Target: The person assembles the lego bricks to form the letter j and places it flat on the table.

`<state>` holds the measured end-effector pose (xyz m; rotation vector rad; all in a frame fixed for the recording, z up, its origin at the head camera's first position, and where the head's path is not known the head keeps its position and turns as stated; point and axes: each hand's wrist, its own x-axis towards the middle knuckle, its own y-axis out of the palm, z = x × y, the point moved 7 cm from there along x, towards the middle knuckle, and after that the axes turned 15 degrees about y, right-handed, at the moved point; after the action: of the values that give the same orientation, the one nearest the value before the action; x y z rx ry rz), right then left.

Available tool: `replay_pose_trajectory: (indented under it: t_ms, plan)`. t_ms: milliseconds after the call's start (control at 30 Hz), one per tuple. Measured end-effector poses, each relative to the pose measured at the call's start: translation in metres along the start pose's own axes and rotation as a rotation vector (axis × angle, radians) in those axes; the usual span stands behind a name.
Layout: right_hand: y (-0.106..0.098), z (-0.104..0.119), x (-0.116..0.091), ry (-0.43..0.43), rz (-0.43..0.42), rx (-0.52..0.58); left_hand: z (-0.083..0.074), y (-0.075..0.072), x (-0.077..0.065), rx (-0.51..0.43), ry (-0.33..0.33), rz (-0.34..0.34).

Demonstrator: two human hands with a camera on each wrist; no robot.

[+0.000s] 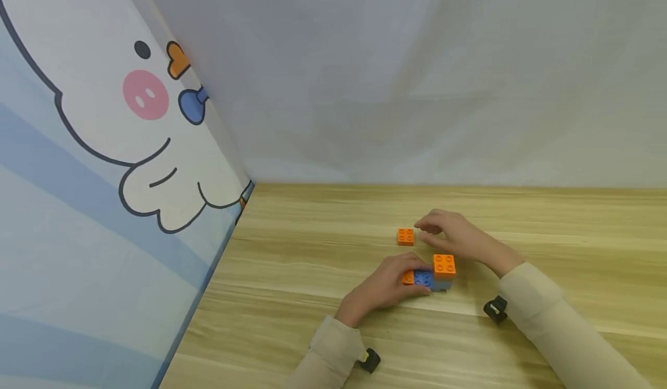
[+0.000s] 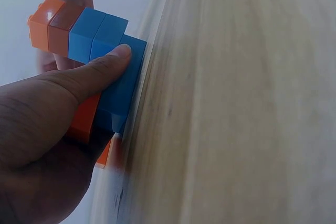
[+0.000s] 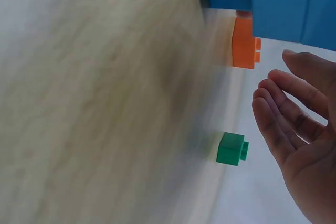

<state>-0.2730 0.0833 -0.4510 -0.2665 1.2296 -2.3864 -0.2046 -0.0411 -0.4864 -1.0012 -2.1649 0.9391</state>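
My left hand (image 1: 385,282) grips a stack of toy bricks low on the table, its thumb along a blue base brick (image 2: 122,85). At one end of this base rises a column of blue bricks (image 2: 86,35) topped by orange bricks (image 1: 444,266). Beside the left palm, another orange brick (image 2: 84,119) sits on the base, partly covered by the hand. Just behind the stack, my right hand (image 1: 453,235) hovers with loosely bent fingers and nothing in them. Left of its fingertips lies a loose orange brick (image 1: 405,237) with studs up.
A small green brick (image 3: 230,149) stands on the table in the right wrist view; the head view does not show it. The wooden table (image 1: 292,250) meets a pale wall (image 1: 417,88) at the back and a cartoon-printed panel (image 1: 94,175) on the left.
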Motion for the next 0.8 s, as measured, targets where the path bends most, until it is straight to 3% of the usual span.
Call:
replay_pose_trajectory:
  t_ms: [300,800]
  plan:
    - [0.012,0.002,0.019,0.006,0.035,0.023,0.001,0.0,0.001,0.003,-0.011,0.012]
    - [0.02,0.003,0.026,0.001,0.057,-0.04,0.004,0.001,0.002,0.012,-0.023,0.015]
